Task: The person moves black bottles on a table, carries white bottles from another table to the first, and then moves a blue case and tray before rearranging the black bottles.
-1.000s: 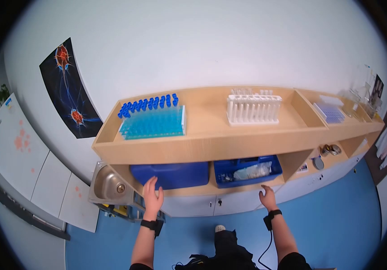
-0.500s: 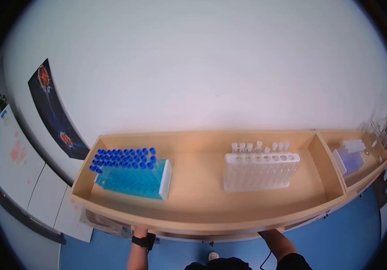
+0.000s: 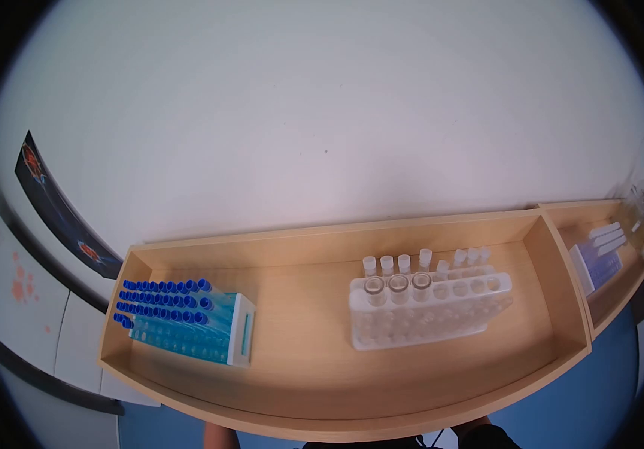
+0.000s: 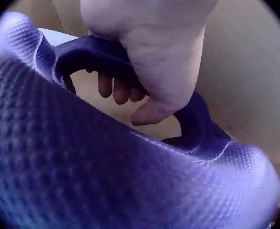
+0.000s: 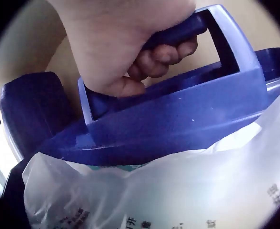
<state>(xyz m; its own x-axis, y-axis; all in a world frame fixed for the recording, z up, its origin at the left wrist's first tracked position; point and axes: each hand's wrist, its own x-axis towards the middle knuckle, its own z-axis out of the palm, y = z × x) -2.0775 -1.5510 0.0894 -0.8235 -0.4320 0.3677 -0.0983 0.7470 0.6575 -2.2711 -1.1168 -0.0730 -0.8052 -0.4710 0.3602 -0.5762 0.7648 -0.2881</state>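
In the left wrist view my left hand (image 4: 164, 52) is wrapped around the dark handle (image 4: 99, 55) of a blue case (image 4: 82, 152) with a dimpled surface. Its thumb and fingers show through the handle opening. The right wrist view has my right hand (image 5: 116, 47) curled around the upright loop handle (image 5: 178, 33) of a blue carrying caddy (image 5: 178, 124). A clear plastic bag (image 5: 168, 195) with printed characters lies in the caddy, in front of the handle. Both hands are hidden below the shelf in the head view, where forearms show at the bottom edge.
Above the hands, the wooden shelf (image 3: 299, 374) carries a teal rack (image 3: 180, 337) of blue-capped tubes and a white test tube rack (image 3: 427, 329). Farther right is a compartment with a pale purple rack (image 3: 600, 269) and glassware. A wall (image 3: 322, 112) rises behind.
Both hands have gone from in front of the cabinet to beneath the shelf, and now grip the two handles. The head view has come closer over the shelf top.
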